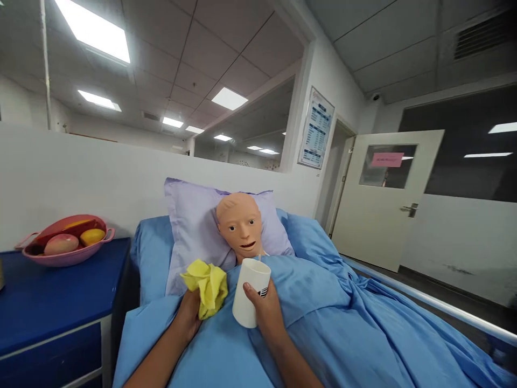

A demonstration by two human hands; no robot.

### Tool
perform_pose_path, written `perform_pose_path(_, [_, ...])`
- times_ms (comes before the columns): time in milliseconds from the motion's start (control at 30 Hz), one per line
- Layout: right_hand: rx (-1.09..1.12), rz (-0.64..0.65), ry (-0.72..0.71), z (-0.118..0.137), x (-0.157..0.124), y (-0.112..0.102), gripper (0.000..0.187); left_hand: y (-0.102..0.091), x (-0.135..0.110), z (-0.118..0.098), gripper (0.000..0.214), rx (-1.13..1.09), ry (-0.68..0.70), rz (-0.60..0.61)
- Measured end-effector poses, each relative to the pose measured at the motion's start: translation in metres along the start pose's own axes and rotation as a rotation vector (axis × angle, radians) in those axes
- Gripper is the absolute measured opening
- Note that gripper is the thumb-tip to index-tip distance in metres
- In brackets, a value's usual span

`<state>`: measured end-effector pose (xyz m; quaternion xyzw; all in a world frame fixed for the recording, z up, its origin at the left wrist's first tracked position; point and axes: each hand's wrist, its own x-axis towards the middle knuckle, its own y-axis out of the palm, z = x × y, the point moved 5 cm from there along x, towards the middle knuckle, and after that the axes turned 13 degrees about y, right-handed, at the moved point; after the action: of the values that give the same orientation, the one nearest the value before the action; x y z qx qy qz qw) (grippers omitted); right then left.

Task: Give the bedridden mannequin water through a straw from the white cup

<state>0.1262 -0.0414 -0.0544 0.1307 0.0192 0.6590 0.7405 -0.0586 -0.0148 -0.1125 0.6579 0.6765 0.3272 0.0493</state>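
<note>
My left hand (189,312) grips a crumpled yellow cloth (208,285), its fingers mostly hidden behind the folds. In my right hand (266,307) is a white cup (246,302), tilted slightly, with the thumb across its near side and a black printed mark by the fingers. What the cup contains cannot be seen. Just beyond both hands lies a training manikin (239,221), its mouth partly open and its head on a lilac pillow (189,237). A blue blanket (311,291) covers its body up to the neck. Cloth and cup are apart from the manikin's face.
To the left, a blue-topped bedside cabinet (60,296) bears a pink basket (67,260) of fruit. A metal bed rail (436,307) runs along the right side. Behind the bed stands a white partition wall (100,178). An open door (379,215) is at the right.
</note>
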Motion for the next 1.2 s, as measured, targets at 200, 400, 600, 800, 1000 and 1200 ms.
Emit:
perform_pose_path(200, [0.037,-0.011,0.058,0.002,-0.003,0.004,0.065,0.007,-0.001,-0.008,0.034,0.016,0.003,-0.004])
perform_pose_path(400, [0.023,0.001,0.115,-0.002,0.0,0.002,0.061,0.002,-0.001,-0.001,0.029,-0.008,-0.01,-0.01])
perform_pose_path(600, [0.004,0.06,0.187,-0.013,0.004,-0.001,0.061,0.002,-0.002,0.001,0.031,-0.077,-0.03,-0.018])
perform_pose_path(800, [0.03,0.102,0.201,-0.007,0.006,-0.001,0.059,0.005,-0.001,-0.001,0.03,-0.137,-0.021,0.009])
perform_pose_path(1000, [-0.08,0.121,0.174,0.023,0.016,-0.017,0.06,0.003,0.0,0.0,0.032,-0.135,-0.025,-0.003])
perform_pose_path(1200, [-0.077,0.152,0.212,0.021,0.019,-0.023,0.058,0.005,-0.002,-0.001,0.037,-0.178,-0.058,-0.072])
